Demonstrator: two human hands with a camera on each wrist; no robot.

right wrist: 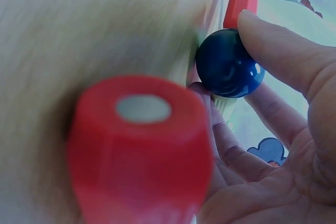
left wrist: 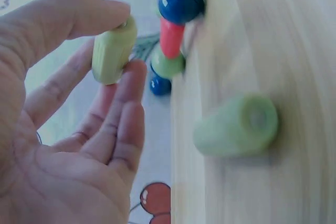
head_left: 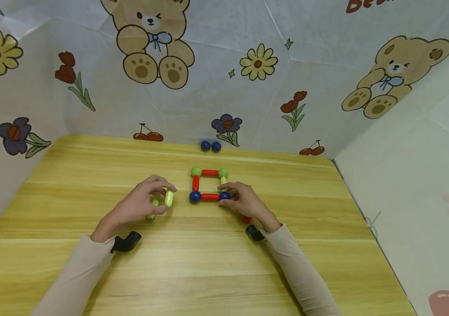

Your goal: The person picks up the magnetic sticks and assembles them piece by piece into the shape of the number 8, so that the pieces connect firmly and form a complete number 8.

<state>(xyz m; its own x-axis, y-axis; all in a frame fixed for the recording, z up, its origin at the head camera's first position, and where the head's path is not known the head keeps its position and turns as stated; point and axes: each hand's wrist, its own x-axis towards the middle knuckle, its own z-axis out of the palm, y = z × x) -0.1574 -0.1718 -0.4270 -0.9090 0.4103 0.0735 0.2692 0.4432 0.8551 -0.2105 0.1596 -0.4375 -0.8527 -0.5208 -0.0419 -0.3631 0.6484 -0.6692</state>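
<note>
the left hand [head_left: 139, 202], at about nine o'clock of the square frame [head_left: 210, 197], has a pale yellow-green rod [head_left: 169, 198] pinched between thumb and fingertips, held up above the wooden table [head_left: 193, 259]. lovely look at it from the left wrist: short and stubby, flat-faceted along its sides, narrowing at the ends, a glint of metal under the thumb. its lookalike, the second yellow-green rod [left wrist: 236, 127], lies on the tabletop just beside that hand, a round mark on its blurred end.

over to the right hand [head_left: 246, 201], thumb and fingers grasping the glossy dark blue ball [right wrist: 229, 64] at the frame's half-past-four corner! the frame lies on the table: another blue ball [head_left: 194, 196] at half past seven, green balls [head_left: 196, 172] at half past ten and half past one, ribbed by the look of them. red rods make the twelve, nine and six o'clock sides; a yellow-green one, partly behind the fingers, makes the three.

out at four o'clock, under the right wrist, a loose red rod [right wrist: 139, 156], angular, with a pale round disc in its end. two spare blue balls [head_left: 205, 145] sit side by side at twelve, by the far edge, near the bear-print backdrop [head_left: 216, 98].
</note>
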